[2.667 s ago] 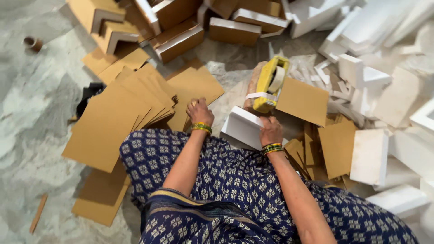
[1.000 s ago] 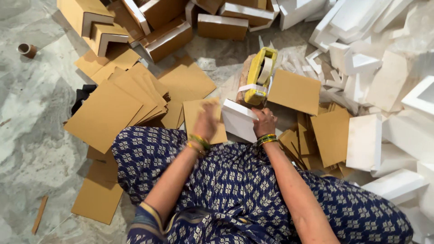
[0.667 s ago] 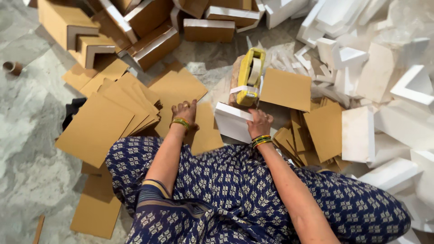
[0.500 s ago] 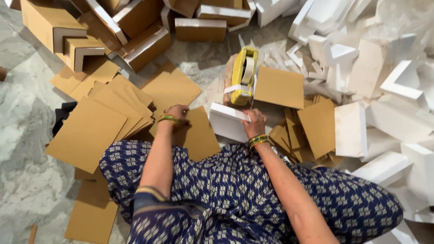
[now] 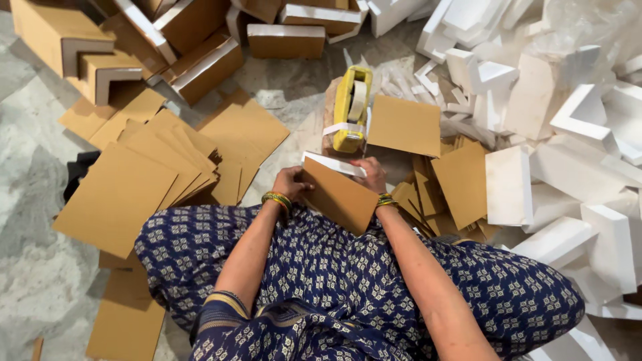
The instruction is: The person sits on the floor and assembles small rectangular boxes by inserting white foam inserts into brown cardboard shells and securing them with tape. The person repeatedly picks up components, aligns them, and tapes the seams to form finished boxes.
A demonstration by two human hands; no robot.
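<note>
Packages lie everywhere on the floor. A brown cardboard sheet (image 5: 340, 198) is pressed over a white foam block (image 5: 332, 163) in the person's lap, half-wrapped. At top left stand finished brown boxes (image 5: 200, 57) with white foam showing at their open ends, one of them (image 5: 286, 40) lying flat near the top middle. A fanned stack of flat cardboard sheets (image 5: 144, 174) lies to the left, and loose sheets (image 5: 461, 184) to the right. No labels, signs or screens show.
</note>
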